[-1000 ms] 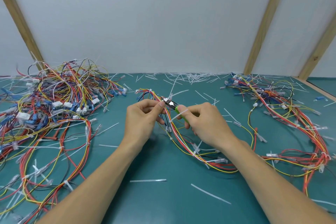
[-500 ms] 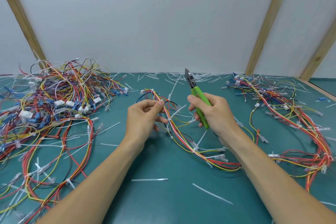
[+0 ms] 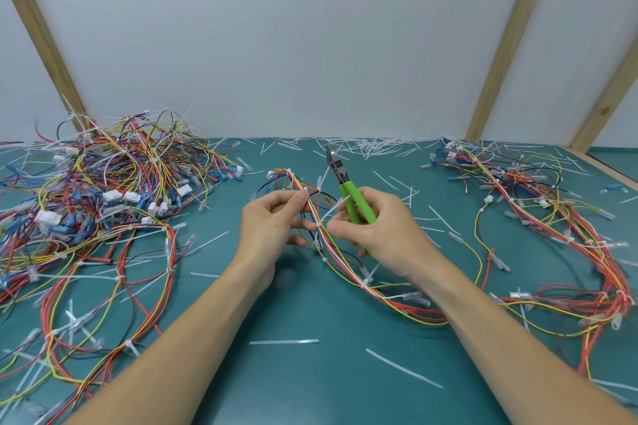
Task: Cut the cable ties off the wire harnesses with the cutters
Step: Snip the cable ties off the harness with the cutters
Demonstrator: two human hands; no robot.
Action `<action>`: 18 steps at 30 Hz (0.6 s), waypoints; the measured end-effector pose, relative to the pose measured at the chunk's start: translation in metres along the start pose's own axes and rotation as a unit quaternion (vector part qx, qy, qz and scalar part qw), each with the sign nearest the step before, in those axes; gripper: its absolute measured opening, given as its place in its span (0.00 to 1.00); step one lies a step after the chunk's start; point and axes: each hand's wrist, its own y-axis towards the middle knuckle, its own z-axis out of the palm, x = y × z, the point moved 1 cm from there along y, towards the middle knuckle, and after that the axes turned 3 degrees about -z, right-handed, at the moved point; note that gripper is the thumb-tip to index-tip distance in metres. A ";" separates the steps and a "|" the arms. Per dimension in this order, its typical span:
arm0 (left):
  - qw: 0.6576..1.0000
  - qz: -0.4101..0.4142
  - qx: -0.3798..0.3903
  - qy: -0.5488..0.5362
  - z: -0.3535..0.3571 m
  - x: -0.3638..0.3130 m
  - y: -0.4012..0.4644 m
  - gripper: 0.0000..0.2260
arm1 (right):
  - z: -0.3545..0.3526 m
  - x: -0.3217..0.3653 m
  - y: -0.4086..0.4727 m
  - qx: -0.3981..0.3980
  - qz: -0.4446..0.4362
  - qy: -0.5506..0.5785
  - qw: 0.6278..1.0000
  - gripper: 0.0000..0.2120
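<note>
At centre frame the left hand (image 3: pixel 272 221) pinches the red, white and yellow wire harness (image 3: pixel 345 262) just above a white cable tie (image 3: pixel 329 214), while the right hand (image 3: pixel 376 231) wraps the green-handled cutters (image 3: pixel 348 193), tip pointing up and clear of the wires. I judge the next cut goes best with the bundle taut and only the tie's strap between the blades, away from any insulation.

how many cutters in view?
1. The green-handled cutters are in the right hand, tip pointing up and away. More could be buried in the wire piles.
</note>
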 end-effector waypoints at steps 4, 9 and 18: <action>1.000 0.001 0.014 -0.003 0.001 -0.001 -0.001 0.06 | 0.001 0.002 -0.001 0.005 0.000 -0.005 1.000 0.14; 0.999 -0.008 0.029 -0.025 0.002 -0.001 -0.001 0.07 | 0.000 0.002 -0.004 -0.004 -0.001 -0.050 0.999 0.15; 0.998 -0.007 0.050 -0.024 0.001 0.000 -0.001 0.06 | -0.003 0.002 -0.003 -0.005 -0.006 -0.061 0.998 0.12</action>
